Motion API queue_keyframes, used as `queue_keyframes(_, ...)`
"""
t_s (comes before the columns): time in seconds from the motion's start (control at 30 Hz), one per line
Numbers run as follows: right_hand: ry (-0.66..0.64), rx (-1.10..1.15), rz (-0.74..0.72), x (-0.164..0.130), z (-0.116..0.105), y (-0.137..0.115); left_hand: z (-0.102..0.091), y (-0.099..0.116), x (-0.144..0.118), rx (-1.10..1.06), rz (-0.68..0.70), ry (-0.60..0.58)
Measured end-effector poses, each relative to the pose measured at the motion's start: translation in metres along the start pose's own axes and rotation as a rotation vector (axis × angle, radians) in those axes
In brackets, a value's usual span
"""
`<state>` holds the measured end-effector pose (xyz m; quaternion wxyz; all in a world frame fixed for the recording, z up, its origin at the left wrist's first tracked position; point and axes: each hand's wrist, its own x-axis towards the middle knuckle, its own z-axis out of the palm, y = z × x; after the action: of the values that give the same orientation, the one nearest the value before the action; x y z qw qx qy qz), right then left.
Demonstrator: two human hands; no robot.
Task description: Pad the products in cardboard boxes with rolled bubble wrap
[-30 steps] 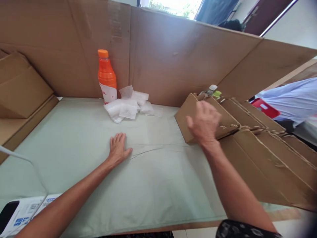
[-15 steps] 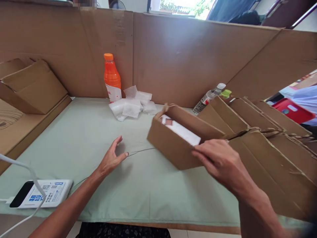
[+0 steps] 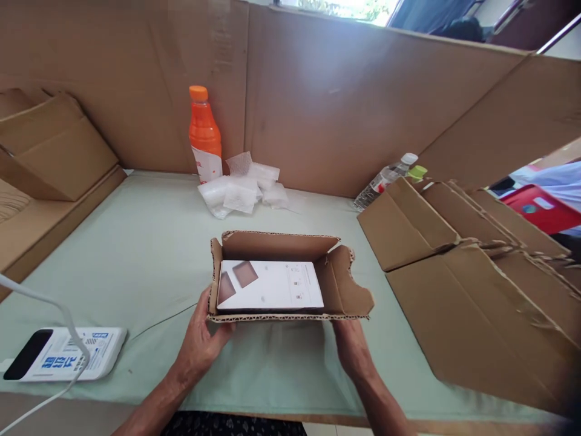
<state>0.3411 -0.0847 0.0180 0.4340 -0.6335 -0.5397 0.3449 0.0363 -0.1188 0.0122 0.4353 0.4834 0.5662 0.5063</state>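
An open-topped cardboard box is tilted toward me over the near middle of the table. Inside it lies a white printed box with brown square pictures, filling the left and middle of the space. My left hand grips the box's left end, thumb along the near side. My right hand holds it from below at the right; its fingertips are hidden behind the cardboard.
Several cardboard boxes stand in rows at the right. An orange bottle, bubble-wrap pieces and a clear bottle are along the back cardboard wall. A white power bank with a cable lies front left.
The cardboard box has come nearer and left, turned squarely to me, with its inside facing up at me. My left hand, empty before, has taken hold of its left end.
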Motion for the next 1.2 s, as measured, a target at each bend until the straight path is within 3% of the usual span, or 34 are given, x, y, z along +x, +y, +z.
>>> queue_keyframes(0.17, -0.131, 0.098, -0.010, 0.001, 0.043, -0.015, -0.009, -0.008, 0.016, -0.062, -0.031, 0.098)
queue_keyframes(0.33, -0.271, 0.172, -0.059, 0.027, 0.090, -0.041, -0.035, 0.003, 0.062, -0.084, 0.020, 0.369)
queue_keyframes(0.43, -0.331, 0.203, -0.092, 0.049, 0.108, -0.046, -0.041, 0.003, 0.080, -0.062, 0.086, 0.453)
queue_keyframes(0.57, -0.377, 0.196, -0.058, 0.100, 0.109, -0.049, -0.035, -0.014, 0.082, -0.054, 0.025, 0.500)
queue_keyframes(0.7, -0.263, 0.218, 0.029, 0.173, 0.115, -0.059, -0.027, -0.026, 0.079, -0.111, -0.070, 0.519)
queue_keyframes(0.8, -0.235, 0.226, 0.056, 0.223, 0.138, -0.069, -0.025, -0.029, 0.079, -0.115, -0.095, 0.538)
queue_keyframes(0.9, -0.257, 0.241, 0.098, 0.255, 0.167, -0.074, -0.026, -0.035, 0.078, -0.083, -0.091, 0.551)
queue_keyframes(1.0, -0.304, 0.258, 0.142, 0.267, 0.184, -0.072, -0.028, -0.041, 0.077, -0.041, -0.082, 0.562)
queue_keyframes(1.2, -0.333, 0.289, 0.183, 0.259, 0.178, -0.073, -0.029, -0.038, 0.077, 0.013, -0.121, 0.611)
